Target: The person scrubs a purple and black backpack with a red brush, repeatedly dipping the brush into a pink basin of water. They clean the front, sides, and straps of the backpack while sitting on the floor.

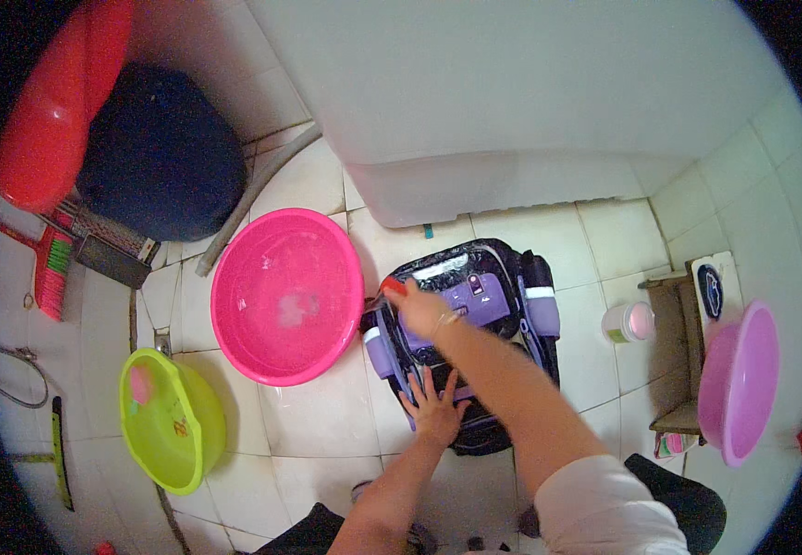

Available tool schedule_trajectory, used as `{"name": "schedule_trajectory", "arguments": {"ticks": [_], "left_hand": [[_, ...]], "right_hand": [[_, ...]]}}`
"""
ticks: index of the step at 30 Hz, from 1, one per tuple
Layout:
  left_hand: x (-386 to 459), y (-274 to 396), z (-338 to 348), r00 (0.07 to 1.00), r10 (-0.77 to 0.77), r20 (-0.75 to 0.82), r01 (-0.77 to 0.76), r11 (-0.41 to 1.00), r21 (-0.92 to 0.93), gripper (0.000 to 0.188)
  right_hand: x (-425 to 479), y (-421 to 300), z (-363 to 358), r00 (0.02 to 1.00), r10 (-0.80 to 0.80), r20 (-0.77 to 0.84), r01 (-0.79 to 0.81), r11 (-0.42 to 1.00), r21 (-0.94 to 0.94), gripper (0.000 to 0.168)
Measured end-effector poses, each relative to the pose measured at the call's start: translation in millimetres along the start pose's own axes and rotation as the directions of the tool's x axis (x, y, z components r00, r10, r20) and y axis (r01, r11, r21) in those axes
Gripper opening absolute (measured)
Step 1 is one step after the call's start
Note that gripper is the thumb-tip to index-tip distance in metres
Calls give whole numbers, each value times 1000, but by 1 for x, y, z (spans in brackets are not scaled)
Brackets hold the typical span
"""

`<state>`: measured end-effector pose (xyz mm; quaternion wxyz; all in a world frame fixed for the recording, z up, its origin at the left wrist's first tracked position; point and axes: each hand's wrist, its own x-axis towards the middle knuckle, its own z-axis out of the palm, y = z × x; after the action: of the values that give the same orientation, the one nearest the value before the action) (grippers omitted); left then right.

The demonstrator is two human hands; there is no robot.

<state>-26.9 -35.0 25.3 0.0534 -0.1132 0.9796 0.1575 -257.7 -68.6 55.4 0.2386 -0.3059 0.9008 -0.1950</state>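
Observation:
A black and purple backpack lies on the tiled floor before me, its upper part wet and shiny. Spread flat, my left hand presses on its lower part with fingers apart. My right hand grips a small red tool over the bag's left side; its working end is blurred, so I cannot tell its exact kind. Close by on the left stands a pink basin holding water with some foam.
A lime green basin is at lower left, near a grey drain hose. At right are an open white tub, a small wooden stool on its side and a violet basin. A white appliance stands beyond the bag.

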Motion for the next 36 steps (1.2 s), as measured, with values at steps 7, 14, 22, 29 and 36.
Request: {"name": "schedule_trajectory", "arguments": {"ticks": [7, 14, 22, 29, 36], "left_hand": [[1, 15, -2, 1000, 4, 26, -3, 999, -46, 75], [-9, -4, -2, 997, -60, 48, 59, 998, 15, 76], [5, 18, -3, 984, -91, 152, 94, 996, -9, 74], [-10, 4, 0, 995, -95, 38, 95, 996, 1, 80], [-15, -5, 10, 993, -107, 58, 105, 994, 41, 80]], "right_hand": [[-4, 94, -38, 819, 517, -248, -461, 851, 252, 40], [-27, 29, -26, 910, 408, -72, -390, 903, 182, 65], [-39, 6, 24, 966, 243, -92, -234, 968, 91, 46], [-68, 70, -64, 877, 430, -214, -450, 891, -56, 38], [-100, -23, -5, 985, 151, 87, -151, 989, -10, 46]]}}
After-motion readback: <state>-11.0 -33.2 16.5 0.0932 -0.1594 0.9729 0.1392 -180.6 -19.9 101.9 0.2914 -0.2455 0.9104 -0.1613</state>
